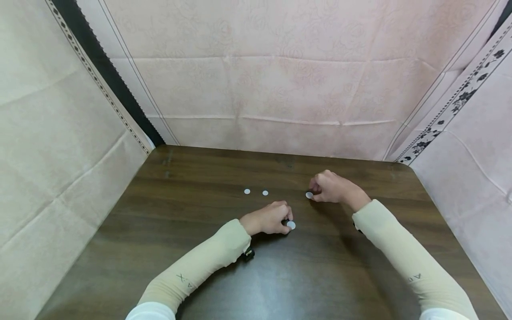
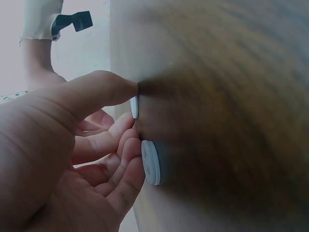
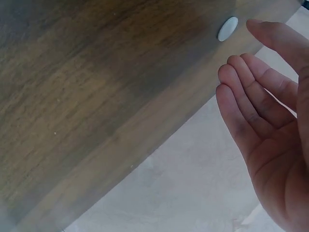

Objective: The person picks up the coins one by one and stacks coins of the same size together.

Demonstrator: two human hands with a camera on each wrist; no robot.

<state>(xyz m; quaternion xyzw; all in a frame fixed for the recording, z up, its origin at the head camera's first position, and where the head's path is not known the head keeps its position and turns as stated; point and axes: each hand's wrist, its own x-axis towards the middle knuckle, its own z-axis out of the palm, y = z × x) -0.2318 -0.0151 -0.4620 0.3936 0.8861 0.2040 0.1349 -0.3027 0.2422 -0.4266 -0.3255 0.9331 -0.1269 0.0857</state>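
Observation:
Between the thumb and index fingertips of my left hand (image 1: pixel 271 218), I pinch a small round white disc (image 1: pixel 291 225), seen edge-on in the left wrist view. Below the curled fingers in that view stands a thicker-looking white disc (image 2: pixel 151 163), close to the fingertips. My right hand (image 1: pixel 334 189) reaches down toward the far side of the table, thumb and fingers apart around another white disc (image 1: pixel 309 195). The right wrist view shows a gap between this disc (image 3: pixel 228 29) and the thumb, with the other fingers lightly bent.
Two more white discs (image 1: pixel 247 191) lie side by side on the brown wooden table (image 1: pixel 200 173), left of the hands. Pale patterned cloth (image 1: pixel 280 89) hangs behind the table's far edge and along both sides. Both forearms wear cream sleeves (image 1: pixel 208 251).

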